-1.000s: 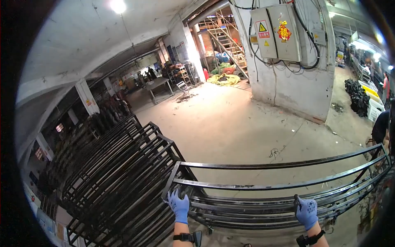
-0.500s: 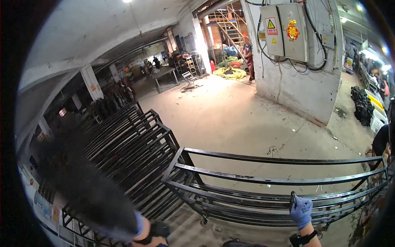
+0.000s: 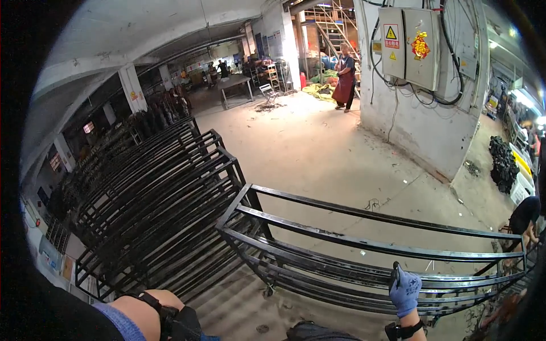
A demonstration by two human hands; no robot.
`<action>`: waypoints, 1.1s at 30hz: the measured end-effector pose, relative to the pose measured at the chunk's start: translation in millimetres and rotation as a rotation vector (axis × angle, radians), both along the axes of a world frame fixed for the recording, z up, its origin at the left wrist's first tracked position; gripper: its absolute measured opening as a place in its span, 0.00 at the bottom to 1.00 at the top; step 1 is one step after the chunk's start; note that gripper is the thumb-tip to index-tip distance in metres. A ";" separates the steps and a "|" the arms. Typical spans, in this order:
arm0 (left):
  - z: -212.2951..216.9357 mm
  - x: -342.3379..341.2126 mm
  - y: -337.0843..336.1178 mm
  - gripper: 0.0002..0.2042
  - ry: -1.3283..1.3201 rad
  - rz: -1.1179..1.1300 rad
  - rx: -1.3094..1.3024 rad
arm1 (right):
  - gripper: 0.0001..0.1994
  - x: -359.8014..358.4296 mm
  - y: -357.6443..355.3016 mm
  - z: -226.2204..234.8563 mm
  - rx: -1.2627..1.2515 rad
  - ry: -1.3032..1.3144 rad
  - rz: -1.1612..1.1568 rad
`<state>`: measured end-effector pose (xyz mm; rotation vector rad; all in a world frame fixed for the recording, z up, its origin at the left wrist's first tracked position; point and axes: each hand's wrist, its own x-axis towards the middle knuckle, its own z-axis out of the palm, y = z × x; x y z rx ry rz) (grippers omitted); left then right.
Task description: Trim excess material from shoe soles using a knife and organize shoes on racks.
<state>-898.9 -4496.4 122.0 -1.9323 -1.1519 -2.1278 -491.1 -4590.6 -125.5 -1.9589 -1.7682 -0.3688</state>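
Note:
My right hand [image 3: 405, 288] wears a blue-grey glove with a black-coated thumb, pointing up. Its fingers are curled closed and face away, so what they hold, if anything, is hidden. Behind the hand run the rails of a long black metal frame rack [image 3: 369, 248], the thing nearest to it; I cannot tell whether they touch. A black band [image 3: 406, 329] circles the right wrist. My left forearm [image 3: 149, 317] crosses the lower left corner, with a blue-grey knit cuff and a black strapped device [image 3: 168, 318]. The left hand itself lies out of the picture.
Several black metal racks [image 3: 170, 199] stand packed at the left. A person [image 3: 344, 82] in a dark red apron stands by the far doorway. Another person [image 3: 524, 216] bends near the rack's right end. An electrical cabinet [image 3: 412, 54] hangs on the wall; a table [image 3: 236, 82] stands far back.
My left arm has dropped from across the racks to the lower left corner. My right hand sits slightly farther left in the picture. The aproned person has come out into fuller view.

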 end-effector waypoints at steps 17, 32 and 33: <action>11.3 12.2 18.6 0.23 0.150 -0.116 -0.013 | 0.19 5.0 7.8 4.4 -0.090 0.038 -0.047; 32.4 19.3 10.5 0.21 0.211 -0.084 0.123 | 0.16 -5.6 2.3 20.8 0.051 -0.015 0.003; 32.9 21.6 10.0 0.21 0.219 -0.096 0.129 | 0.15 -5.2 2.6 18.9 0.078 0.006 0.030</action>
